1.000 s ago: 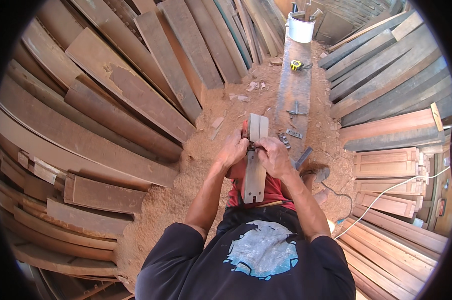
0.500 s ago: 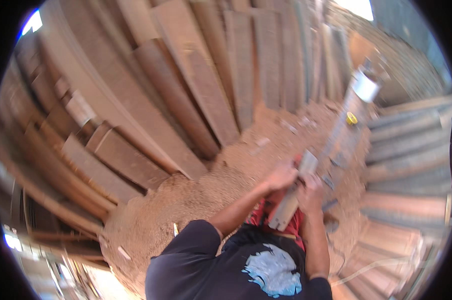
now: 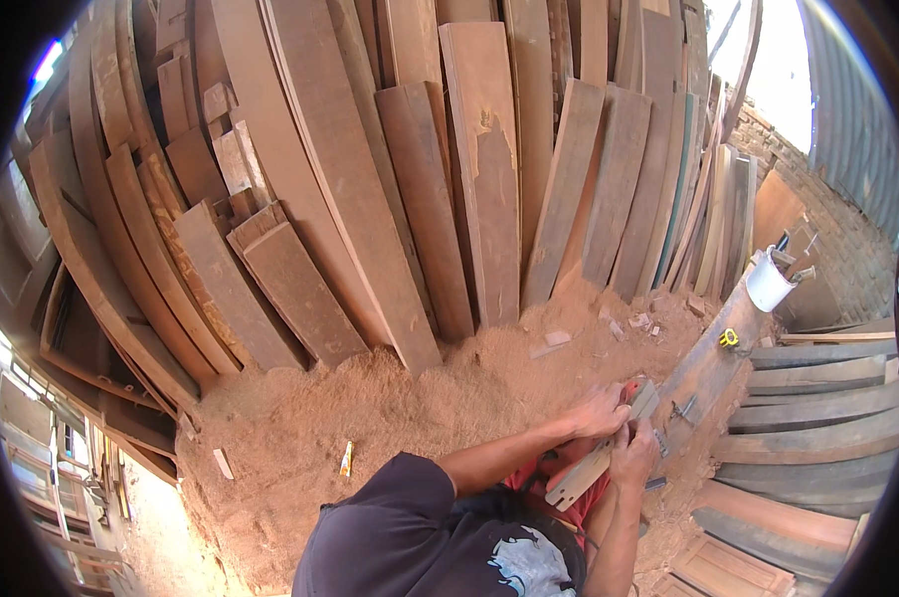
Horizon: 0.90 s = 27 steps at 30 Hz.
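Observation:
A narrow piece of wood (image 3: 577, 478) with small slots at its near end slants away over my lap. My left hand (image 3: 599, 411) is closed at the wood's far part, fingers bent over its edge. Close beside it, my right hand (image 3: 632, 455) is closed on the right side of the same piece. A small red thing (image 3: 629, 391) shows by my left fingertips; its kind cannot be made out. Just beyond my hands a dark metal tool (image 3: 683, 409) lies on a long workbench plank (image 3: 703, 363).
A yellow tape measure (image 3: 729, 339) and a white container (image 3: 768, 283) holding tools sit farther along the bench. Tall boards (image 3: 484, 169) lean behind the sawdust heap (image 3: 300, 418). Stacked planks (image 3: 817, 408) lie at right. A small tube (image 3: 347, 459) rests on the sawdust.
My view has swung, so the scene sits lower in the picture, and it is sharper now. Both hands stay on the piece of wood.

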Each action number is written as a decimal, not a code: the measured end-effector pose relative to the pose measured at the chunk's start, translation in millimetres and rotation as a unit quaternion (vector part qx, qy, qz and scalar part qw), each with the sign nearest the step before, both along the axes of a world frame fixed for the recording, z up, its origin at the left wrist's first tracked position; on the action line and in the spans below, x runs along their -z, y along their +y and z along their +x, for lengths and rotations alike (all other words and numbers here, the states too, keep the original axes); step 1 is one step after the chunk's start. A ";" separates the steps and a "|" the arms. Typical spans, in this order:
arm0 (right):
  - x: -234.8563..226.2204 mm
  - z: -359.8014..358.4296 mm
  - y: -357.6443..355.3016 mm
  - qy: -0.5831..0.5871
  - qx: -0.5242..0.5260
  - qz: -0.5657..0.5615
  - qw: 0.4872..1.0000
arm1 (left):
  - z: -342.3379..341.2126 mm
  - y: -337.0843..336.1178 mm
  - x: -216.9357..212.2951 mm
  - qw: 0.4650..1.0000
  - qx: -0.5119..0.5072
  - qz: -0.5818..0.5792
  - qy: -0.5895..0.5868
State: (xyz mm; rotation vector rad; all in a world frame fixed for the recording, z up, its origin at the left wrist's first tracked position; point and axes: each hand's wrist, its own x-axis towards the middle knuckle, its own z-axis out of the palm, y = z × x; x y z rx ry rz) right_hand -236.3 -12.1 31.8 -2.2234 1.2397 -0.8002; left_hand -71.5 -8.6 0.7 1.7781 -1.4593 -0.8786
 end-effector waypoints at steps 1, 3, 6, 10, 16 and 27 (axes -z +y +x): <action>-0.6 0.0 0.0 -0.021 0.006 0.004 1.000 | -1.6 0.0 2.5 1.000 -0.012 -0.016 0.012; 6.0 -2.1 0.1 -0.006 0.006 -0.011 1.000 | -6.1 2.9 5.5 0.998 -0.029 -0.050 0.010; 16.5 -4.5 -1.9 0.012 0.005 -0.025 1.000 | -6.4 1.3 2.0 0.999 -0.011 -0.049 0.007; 8.0 -2.3 2.7 0.005 0.018 -0.031 0.999 | -6.7 0.5 3.6 0.997 -0.020 -0.070 0.011; 8.5 -6.4 11.0 -0.019 -0.014 -0.031 0.999 | -2.8 -4.2 10.9 0.999 -0.008 -0.042 0.031; 11.1 -4.8 4.9 -0.041 -0.004 -0.055 0.998 | -7.2 3.2 -2.3 0.999 -0.001 -0.031 0.035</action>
